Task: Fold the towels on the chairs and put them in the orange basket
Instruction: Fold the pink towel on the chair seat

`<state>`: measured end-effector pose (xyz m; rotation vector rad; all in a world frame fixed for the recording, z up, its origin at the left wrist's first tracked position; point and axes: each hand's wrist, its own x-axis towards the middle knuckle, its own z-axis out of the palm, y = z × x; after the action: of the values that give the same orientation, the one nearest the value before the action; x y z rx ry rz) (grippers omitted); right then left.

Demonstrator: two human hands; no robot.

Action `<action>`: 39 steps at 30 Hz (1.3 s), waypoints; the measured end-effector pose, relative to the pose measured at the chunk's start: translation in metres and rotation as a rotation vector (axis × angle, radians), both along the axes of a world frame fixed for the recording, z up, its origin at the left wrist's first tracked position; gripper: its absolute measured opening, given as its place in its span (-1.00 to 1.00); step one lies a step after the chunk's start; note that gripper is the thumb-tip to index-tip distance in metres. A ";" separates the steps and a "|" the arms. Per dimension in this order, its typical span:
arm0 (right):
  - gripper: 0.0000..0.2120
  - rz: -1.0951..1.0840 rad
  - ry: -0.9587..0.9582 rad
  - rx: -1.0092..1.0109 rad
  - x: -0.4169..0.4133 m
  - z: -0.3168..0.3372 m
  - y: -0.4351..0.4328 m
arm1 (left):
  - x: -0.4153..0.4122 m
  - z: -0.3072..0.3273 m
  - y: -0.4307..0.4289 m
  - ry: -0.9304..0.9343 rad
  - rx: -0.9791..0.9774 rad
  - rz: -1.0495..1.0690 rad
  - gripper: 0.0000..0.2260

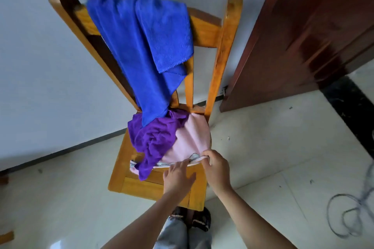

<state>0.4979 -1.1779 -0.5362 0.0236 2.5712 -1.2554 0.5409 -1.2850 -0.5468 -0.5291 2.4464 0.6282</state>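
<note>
A wooden chair (141,185) stands in front of me against the wall. A blue towel (141,46) hangs over its backrest down to the seat. On the seat a crumpled purple towel (153,141) lies partly over a pink towel (192,139) with a striped near hem. My right hand (216,170) pinches that hem at the pink towel's near right corner. Just to the left, my left hand (178,176) reaches the same hem with its fingers extended along it. No orange basket is in view.
A dark red wooden door (303,36) stands open to the right of the chair. A loose cable (348,214) coils on the tiled floor at the right. My feet in dark slippers (192,218) are close under the chair's front edge.
</note>
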 end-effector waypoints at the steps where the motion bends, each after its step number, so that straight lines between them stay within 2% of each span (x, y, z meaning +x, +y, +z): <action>1: -0.65 0.010 0.029 -0.017 -0.003 0.023 -0.003 | -0.002 0.017 -0.001 0.033 -0.004 0.024 -0.58; 3: -0.58 0.032 0.084 -0.064 -0.011 0.066 -0.009 | -0.007 0.051 -0.006 0.124 -0.010 0.050 -0.70; 5: -0.70 0.073 0.095 -0.071 -0.019 0.104 -0.015 | -0.011 0.083 -0.012 0.208 0.011 0.095 -0.77; 13: -0.78 0.168 0.162 -0.102 -0.055 0.213 -0.015 | -0.024 0.193 -0.055 0.567 0.327 0.351 -0.67; 19: -0.84 0.214 0.303 -0.165 -0.070 0.281 -0.019 | -0.028 0.259 -0.076 0.829 0.531 0.369 -0.72; 24: -0.87 0.182 0.406 -0.208 -0.078 0.329 -0.033 | -0.029 0.289 -0.090 0.973 0.526 0.274 -0.84; 26: -0.87 0.203 0.422 -0.213 -0.075 0.342 -0.040 | -0.025 0.287 -0.094 0.978 0.466 0.220 -0.87; 28: -0.87 0.217 0.441 -0.221 -0.071 0.350 -0.048 | -0.019 0.273 -0.097 0.953 0.389 0.222 -0.82; 34: -0.80 0.177 0.496 -0.242 -0.072 0.361 -0.069 | 0.012 0.200 -0.129 0.683 0.222 0.490 -0.90; 37: -0.89 0.156 0.511 -0.301 -0.076 0.366 -0.075 | 0.035 0.176 -0.151 0.559 0.169 0.586 -0.90; 39: -0.87 0.114 0.499 -0.324 -0.083 0.363 -0.078 | 0.050 0.170 -0.166 0.526 0.174 0.684 -0.90</action>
<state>0.4147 -1.2555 -0.1733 -0.5600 2.6617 -1.7994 0.5914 -1.4513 -0.3767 -1.2811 2.6148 1.3892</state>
